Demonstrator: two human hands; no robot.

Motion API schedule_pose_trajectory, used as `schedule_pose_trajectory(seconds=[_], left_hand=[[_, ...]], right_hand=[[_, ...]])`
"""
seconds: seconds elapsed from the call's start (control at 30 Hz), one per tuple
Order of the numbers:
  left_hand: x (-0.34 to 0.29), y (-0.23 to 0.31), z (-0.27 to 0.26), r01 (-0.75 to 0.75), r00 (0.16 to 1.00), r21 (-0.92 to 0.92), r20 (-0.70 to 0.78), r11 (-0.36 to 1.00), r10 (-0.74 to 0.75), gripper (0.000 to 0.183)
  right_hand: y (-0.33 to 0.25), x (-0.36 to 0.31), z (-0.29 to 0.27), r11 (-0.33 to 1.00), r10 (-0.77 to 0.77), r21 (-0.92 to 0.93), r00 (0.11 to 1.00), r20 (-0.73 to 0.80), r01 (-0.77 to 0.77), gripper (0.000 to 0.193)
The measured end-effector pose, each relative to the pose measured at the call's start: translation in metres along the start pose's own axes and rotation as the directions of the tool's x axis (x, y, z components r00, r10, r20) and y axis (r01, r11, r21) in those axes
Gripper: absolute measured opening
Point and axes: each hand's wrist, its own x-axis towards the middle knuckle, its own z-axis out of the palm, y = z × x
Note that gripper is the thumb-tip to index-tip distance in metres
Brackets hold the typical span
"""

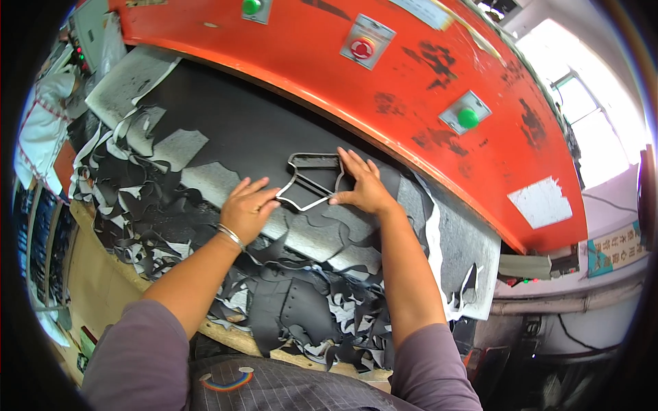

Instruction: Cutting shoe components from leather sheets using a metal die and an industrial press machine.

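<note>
A metal cutting die [312, 179], an open outline frame, lies flat on a sheet of black material [240, 130] on the press bed. My left hand [248, 207] rests palm down at the die's lower left edge, fingertips touching it, with a metal bracelet on the wrist. On the die's right side lies my right hand [363, 185], fingers spread over the frame and pressing on it. Neither hand closes around anything.
The orange press head [411, 82] overhangs the bed, with green buttons [468, 118] and a red button [362, 48]. A pile of black and grey offcuts [301, 308] covers the near edge. A person in white [41, 116] stands far left.
</note>
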Motion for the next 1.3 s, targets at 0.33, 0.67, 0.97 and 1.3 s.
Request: schedule_pose_trajectory(seconds=[0.33, 0.67, 0.97, 1.3], left_hand=[[0.011, 0.024, 0.012, 0.030, 0.998, 0.016, 0.060, 0.999, -0.031, 0.022], [0.014, 0.035, 0.015, 0.081, 0.994, -0.001, 0.071, 0.997, -0.080, 0.020], [0.007, 0.025, 0.011, 0.118, 0.990, 0.003, 0.083, 0.993, -0.118, 0.023], [0.000, 0.001, 0.004, 0.110, 0.994, -0.053, 0.018, 0.993, -0.109, 0.020]], right_hand=[[0.034, -0.014, -0.017, 0.996, -0.055, 0.074, 0.998, 0.022, 0.053, 0.097], [0.045, -0.022, -0.017, 0.989, -0.119, 0.075, 0.988, -0.098, 0.126, 0.088], [0.030, -0.023, -0.006, 0.991, -0.136, -0.035, 0.977, -0.163, 0.132, 0.100], [0.015, -0.009, 0.014, 0.992, -0.115, -0.079, 0.978, -0.176, 0.103, 0.108]])
